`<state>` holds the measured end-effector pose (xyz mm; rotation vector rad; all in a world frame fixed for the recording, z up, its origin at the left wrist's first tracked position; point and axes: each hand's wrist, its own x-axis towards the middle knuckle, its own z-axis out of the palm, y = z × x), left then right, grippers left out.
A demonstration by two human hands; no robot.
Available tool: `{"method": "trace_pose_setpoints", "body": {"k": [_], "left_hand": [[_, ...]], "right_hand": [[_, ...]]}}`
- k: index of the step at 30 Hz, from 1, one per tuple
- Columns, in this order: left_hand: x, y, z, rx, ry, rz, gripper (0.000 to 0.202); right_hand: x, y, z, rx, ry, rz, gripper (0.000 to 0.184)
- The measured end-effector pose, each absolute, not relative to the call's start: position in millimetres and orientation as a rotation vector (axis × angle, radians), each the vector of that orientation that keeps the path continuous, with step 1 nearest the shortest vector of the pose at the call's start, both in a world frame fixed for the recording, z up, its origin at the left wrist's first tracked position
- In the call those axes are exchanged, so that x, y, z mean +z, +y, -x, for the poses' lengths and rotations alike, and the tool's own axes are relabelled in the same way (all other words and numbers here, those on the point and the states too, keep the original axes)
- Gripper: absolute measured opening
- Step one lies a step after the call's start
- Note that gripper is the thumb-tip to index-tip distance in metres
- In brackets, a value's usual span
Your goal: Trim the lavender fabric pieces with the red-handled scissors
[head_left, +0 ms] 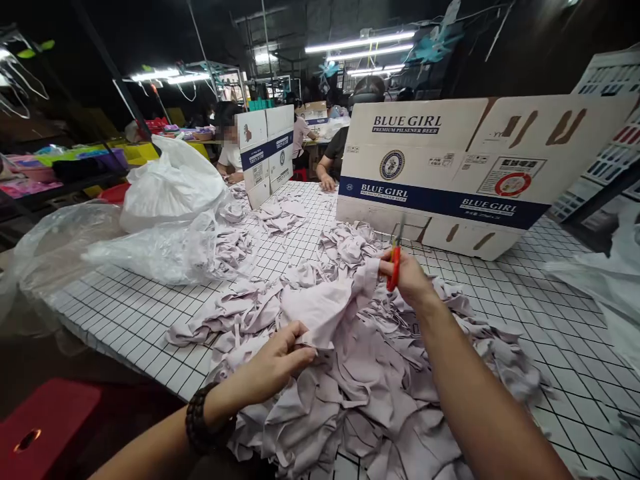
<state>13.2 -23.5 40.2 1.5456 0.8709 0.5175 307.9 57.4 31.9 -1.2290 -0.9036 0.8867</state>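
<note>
A pale lilac fabric piece (320, 307) stretches between my two hands above a heap of similar pieces (370, 393). My left hand (283, 357) pinches its lower left edge between thumb and fingers. In my right hand (407, 277) is a pair of scissors with red handles (395, 268), blades pointing up and away from the cloth. The same hand's fingertips also grip the far end of the fabric piece. Whether the scissor blades are parted is too blurred to tell.
A large Blue Girl beer carton sheet (430, 160) stands upright across the grid-patterned table (565, 300), with a smaller carton (267, 150) farther left. Plastic bags (173, 180) lie at the left. Co-workers sit opposite, one hand (327, 183) showing beside the carton. A red stool (55, 420) stands lower left.
</note>
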Motion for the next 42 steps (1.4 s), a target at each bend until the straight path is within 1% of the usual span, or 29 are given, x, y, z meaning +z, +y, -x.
{"method": "trace_pose_setpoints", "body": {"k": [3,6,9,10,11,13,17,19,21,24,27,32,37,42], "left_hand": [[8.6,-20.9,-8.4,0.595,0.873,-1.201,0.012],[-0.4,-15.7,-12.6,0.699,0.835,-1.071,0.018],[16.1,-11.9,-25.8,0.704,0.773,-1.018,0.027],[24.7,-11.0,-30.2,0.697,0.748,-1.028,0.031],[34.0,-10.5,-33.6,0.690,0.728,-1.066,0.033],[52.0,-10.9,-36.4,0.686,0.715,-1.199,0.031],[78.8,-21.2,-32.1,0.609,0.640,-1.394,0.027],[87.0,-29.0,-33.4,0.557,0.566,-1.420,0.027],[94.1,-34.9,-40.5,0.577,0.514,-1.467,0.028],[105.1,-37.0,-57.9,0.707,0.444,-1.554,0.028],[112.8,-33.3,-72.6,0.711,0.387,-1.613,0.030],[97.6,-26.2,-76.5,0.732,0.520,-1.568,0.031],[72.3,-27.3,-73.4,0.769,0.550,-1.384,0.032],[62.0,-33.5,-74.5,0.723,0.497,-1.151,0.033]], "right_hand": [[18.9,44.8,-286.6,0.929,-0.955,1.343,0.023],[9.2,6.3,-254.8,1.050,-1.038,1.352,0.028],[3.1,-30.7,-219.3,1.285,-1.085,1.200,0.040],[3.3,-38.1,-210.5,1.349,-1.077,1.159,0.043],[5.4,-42.6,-204.7,1.375,-1.069,1.130,0.042],[15.9,-45.1,-203.6,1.346,-1.047,1.084,0.036],[52.2,-47.3,-230.6,1.037,-1.024,1.009,0.034],[65.3,-54.9,-243.8,0.950,-1.060,1.014,0.031],[68.7,-65.6,-249.4,1.005,-1.136,1.040,0.028],[60.0,-77.7,-245.4,1.160,-1.180,1.045,0.023],[49.7,-75.3,-239.9,1.165,-1.083,1.033,0.026],[45.0,-57.9,-243.1,1.014,-0.889,1.011,0.031],[44.9,-60.1,-234.0,1.230,-0.886,1.000,0.035],[45.5,-61.1,-219.1,1.360,-0.921,0.913,0.034]]}}
